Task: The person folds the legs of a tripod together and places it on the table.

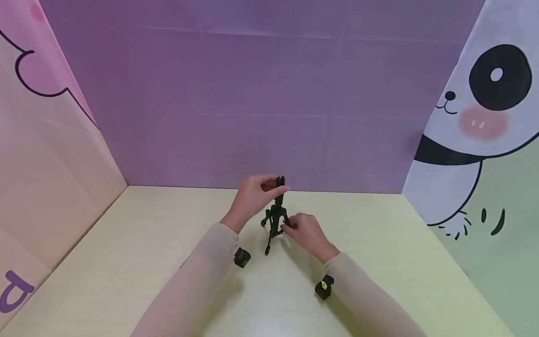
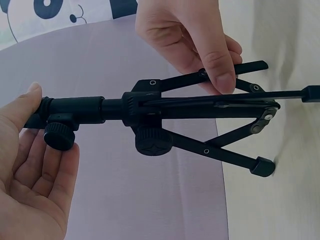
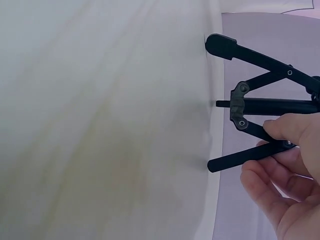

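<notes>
A small black tripod [image 1: 275, 213] stands upright on the table with its legs spread. My left hand [image 1: 254, 195] holds it by the head at the top, thumb on one side and fingers on the other. Below that grip, a round knob [image 2: 59, 136] sticks out from the column. My right hand [image 1: 309, 234] pinches one leg [image 3: 240, 157] between thumb and fingers, near the hinge of its brace. That leg ends in a narrow tip, while another leg carries a thick dark foot [image 3: 221, 46]. The centre post [image 3: 272, 106] runs between the legs.
The pale yellow table [image 1: 168, 262] meets a purple backdrop [image 1: 252, 103] close behind the tripod. Printed side panels rise at left and right, the right one with a panda [image 1: 467, 126]. Small black cameras [image 1: 324, 287] hang at both wrists.
</notes>
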### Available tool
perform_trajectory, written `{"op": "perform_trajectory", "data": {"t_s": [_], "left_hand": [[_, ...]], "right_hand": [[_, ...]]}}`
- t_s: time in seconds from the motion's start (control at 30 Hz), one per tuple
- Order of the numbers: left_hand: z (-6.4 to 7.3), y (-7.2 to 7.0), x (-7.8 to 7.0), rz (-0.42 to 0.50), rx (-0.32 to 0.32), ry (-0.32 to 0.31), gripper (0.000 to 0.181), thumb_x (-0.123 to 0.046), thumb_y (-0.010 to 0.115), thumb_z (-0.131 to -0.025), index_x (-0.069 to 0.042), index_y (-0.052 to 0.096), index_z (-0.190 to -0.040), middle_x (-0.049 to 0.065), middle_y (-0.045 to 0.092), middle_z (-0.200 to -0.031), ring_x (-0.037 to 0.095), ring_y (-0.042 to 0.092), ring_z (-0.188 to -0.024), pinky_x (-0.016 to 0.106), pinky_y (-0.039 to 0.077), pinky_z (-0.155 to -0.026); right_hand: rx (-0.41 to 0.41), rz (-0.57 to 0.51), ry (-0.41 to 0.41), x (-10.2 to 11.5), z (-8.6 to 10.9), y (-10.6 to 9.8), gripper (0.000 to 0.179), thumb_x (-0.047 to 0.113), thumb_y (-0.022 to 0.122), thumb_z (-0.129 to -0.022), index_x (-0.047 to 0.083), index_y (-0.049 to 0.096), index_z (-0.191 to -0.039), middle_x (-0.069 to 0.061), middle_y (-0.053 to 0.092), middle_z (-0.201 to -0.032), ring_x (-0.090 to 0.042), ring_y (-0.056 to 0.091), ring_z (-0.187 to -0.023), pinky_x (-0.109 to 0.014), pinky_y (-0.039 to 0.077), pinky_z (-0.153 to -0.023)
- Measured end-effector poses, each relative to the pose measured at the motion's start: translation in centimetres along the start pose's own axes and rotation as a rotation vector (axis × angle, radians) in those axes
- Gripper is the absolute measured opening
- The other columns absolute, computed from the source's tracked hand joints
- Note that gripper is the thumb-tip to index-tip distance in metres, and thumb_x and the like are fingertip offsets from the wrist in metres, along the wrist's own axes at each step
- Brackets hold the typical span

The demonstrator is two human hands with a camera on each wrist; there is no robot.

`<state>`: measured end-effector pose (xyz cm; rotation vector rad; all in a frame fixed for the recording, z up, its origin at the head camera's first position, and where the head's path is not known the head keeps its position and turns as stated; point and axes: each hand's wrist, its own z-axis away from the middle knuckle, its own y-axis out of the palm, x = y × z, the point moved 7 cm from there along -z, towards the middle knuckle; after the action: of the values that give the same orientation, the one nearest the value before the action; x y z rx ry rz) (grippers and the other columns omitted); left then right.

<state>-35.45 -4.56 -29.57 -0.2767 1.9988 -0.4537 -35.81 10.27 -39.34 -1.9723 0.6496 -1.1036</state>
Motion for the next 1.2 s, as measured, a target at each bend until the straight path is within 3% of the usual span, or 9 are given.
{"op": "perform_trajectory", "data": {"t_s": [0.67, 1.2], "left_hand": [[0.2, -0.3, -0.3, 0.003, -0.005, -0.015, 0.035, -0.034, 0.079, -0.088, -0.014, 0.075, -0.116, -0.006, 0.073, -0.096, 0.009, 0.069, -0.087, 0.034, 0.056, -0.081], [0.3, -0.3, -0.1, 0.007, -0.002, -0.023, 0.036, -0.034, 0.079, -0.088, -0.013, 0.074, -0.116, -0.005, 0.073, -0.094, 0.010, 0.069, -0.087, 0.035, 0.056, -0.080]], "right_hand": [[0.002, -0.054, -0.015, 1.0, 0.0, -0.3, 0.023, 0.012, 0.072, -0.092, 0.010, 0.072, -0.069, 0.007, 0.058, -0.061, -0.007, 0.045, -0.054, -0.023, 0.036, -0.050], [-0.003, -0.117, -0.011, 1.1, -0.1, 0.2, 0.013, 0.008, 0.070, -0.092, 0.006, 0.078, -0.082, 0.005, 0.066, -0.067, -0.007, 0.052, -0.058, -0.023, 0.041, -0.053]]}}
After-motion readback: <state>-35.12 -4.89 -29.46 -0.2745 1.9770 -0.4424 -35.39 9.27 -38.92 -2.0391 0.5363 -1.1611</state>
